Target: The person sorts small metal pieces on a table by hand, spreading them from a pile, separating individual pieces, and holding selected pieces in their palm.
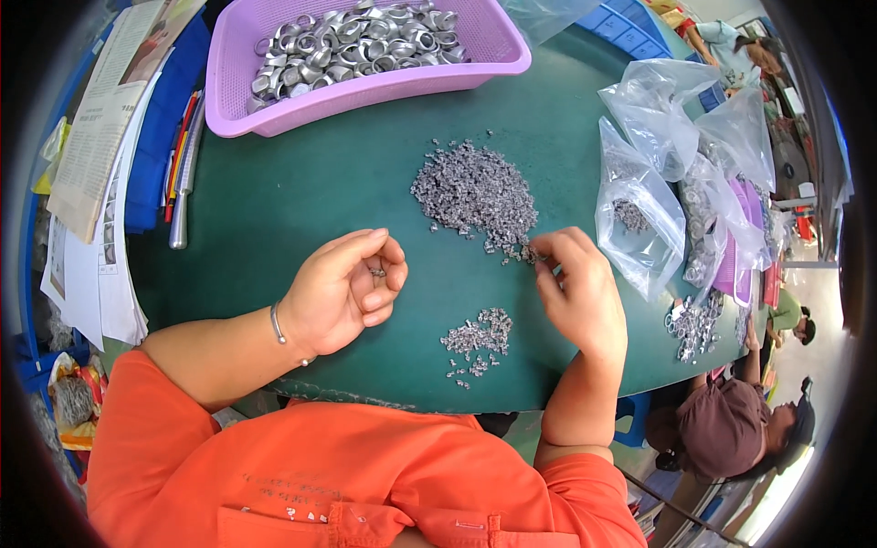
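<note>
My left hand (pixel 343 285) is turned palm up over the green table, its fingers curled round a few small grey metal pieces (pixel 376 271). At the near right edge of a large heap of tiny grey metal pieces (pixel 475 187), my right hand (pixel 585 290) has its fingertips down and bent together. Whatever they pinch is hidden behind the fingers. Between my hands and closer to my body lies a smaller, brighter group of the same kind of pieces (pixel 480 336).
A purple basket (pixel 365 99) of silvery metal rings stands at the far left. Clear plastic bags (pixel 639 215) and loose metal parts (pixel 696 324) lie to the right. Papers (pixel 100 173), blue bins and pens (pixel 185 169) line the left. A person (pixel 722 427) sits at the right.
</note>
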The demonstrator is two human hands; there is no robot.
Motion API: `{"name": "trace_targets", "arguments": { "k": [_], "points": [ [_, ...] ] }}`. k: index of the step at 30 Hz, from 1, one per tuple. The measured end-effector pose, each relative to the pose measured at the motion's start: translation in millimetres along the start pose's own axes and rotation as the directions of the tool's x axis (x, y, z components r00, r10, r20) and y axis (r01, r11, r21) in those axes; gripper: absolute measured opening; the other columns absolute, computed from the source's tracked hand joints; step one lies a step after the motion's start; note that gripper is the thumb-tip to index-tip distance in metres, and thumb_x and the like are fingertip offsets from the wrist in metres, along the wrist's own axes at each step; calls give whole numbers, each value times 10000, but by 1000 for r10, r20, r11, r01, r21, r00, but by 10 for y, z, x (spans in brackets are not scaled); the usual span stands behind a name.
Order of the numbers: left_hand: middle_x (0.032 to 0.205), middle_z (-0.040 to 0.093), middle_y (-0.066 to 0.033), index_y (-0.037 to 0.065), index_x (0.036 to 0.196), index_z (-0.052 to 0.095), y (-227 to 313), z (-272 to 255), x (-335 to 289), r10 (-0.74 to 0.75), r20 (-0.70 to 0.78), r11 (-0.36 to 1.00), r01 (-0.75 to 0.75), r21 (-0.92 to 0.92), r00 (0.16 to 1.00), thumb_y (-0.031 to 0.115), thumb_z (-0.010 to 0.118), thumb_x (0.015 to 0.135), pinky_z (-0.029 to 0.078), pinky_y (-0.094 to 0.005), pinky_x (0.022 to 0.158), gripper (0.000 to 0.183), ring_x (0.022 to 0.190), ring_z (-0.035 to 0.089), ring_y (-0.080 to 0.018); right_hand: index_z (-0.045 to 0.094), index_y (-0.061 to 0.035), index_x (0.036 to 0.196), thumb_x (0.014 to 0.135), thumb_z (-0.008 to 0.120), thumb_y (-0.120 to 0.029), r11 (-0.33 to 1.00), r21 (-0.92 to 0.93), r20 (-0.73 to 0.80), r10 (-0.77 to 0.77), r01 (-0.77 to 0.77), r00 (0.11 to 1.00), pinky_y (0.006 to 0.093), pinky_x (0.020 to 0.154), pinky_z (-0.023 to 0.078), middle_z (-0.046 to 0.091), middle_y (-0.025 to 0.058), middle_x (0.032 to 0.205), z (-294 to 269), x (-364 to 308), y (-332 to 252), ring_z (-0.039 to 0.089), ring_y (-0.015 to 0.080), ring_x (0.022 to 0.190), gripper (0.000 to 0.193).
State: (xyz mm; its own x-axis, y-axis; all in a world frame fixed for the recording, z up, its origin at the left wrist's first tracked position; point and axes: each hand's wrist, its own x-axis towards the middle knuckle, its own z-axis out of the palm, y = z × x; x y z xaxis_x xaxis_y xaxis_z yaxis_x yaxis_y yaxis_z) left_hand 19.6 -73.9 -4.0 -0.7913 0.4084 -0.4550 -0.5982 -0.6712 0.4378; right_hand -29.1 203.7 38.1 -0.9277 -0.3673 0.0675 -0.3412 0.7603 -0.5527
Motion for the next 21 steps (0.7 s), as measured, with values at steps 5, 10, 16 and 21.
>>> {"name": "trace_targets", "arguments": {
  "k": [5, 10, 16, 21],
  "points": [
    [817, 607, -66, 81, 952, 592, -9, 0, 13, 0, -3, 1000, 0, -13, 1000, 283, 438, 1069, 389, -262, 484, 279, 557, 444, -107, 656, 30, 1030, 820, 663, 2, 984, 176, 82, -22, 7, 996, 439, 789, 531, 629, 206, 957, 234, 24, -118, 636, 402, 884, 212],
    [820, 610, -65, 84, 954, 595, 2, 14, 10, 5, 5, 1000, -5, -16, 1000, 290, 446, 1066, 387, -260, 480, 278, 555, 444, -105, 663, 29, 1042, 840, 634, 59, 967, 236, 25, -103, 94, 994, 416, 786, 539, 641, 195, 984, 291, 73, -163, 650, 385, 881, 206],
    [823, 614, -58, 88, 957, 597, -2, -9, 15, 0, 19, 1000, 0, -16, 1000, 296, 446, 1065, 384, -259, 477, 279, 553, 441, -103, 674, 4, 1099, 743, 558, 155, 914, 297, 25, -299, 278, 954, 419, 878, 529, 660, 172, 1091, 341, 119, -183, 636, 380, 1011, 404],
    [827, 617, -53, 89, 957, 599, 0, -15, 15, 0, 19, 1000, 1, -6, 1000, 295, 449, 1063, 386, -257, 478, 276, 553, 443, -100, 687, -5, 1097, 743, 551, 157, 850, 406, 118, -413, 335, 903, 416, 879, 531, 665, 166, 1103, 361, 104, -179, 638, 364, 1011, 413]
  ]
}}
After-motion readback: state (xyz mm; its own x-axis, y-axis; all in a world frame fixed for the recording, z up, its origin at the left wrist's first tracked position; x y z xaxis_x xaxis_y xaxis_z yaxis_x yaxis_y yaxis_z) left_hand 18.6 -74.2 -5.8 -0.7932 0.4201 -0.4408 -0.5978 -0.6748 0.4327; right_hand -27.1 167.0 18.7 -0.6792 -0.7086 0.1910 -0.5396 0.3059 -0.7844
